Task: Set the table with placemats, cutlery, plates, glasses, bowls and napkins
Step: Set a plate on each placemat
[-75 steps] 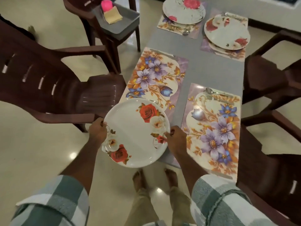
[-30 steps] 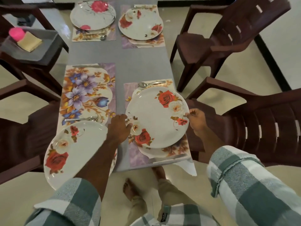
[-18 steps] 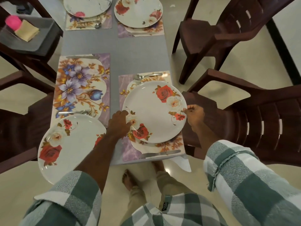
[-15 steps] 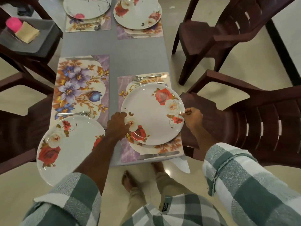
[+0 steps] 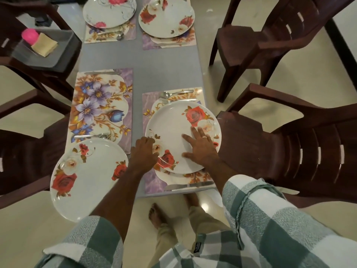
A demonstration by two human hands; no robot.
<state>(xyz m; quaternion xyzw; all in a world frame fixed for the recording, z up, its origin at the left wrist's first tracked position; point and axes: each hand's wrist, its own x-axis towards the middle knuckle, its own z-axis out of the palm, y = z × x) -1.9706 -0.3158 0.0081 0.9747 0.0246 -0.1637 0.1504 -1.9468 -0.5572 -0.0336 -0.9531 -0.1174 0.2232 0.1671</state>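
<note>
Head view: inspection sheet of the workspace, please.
Surface: grey table, four placemats.
Job's things: plate on near right mat, spoon beyond it, knife nearer; second plate overhangs near left mat; two far plates set.
Clutter: nothing seen.
Grippers: left hand grips plate rim; right hand flat on it.
Cables: nothing seen.
Surroundings: brown chairs; tray with pink cup on one.
</note>
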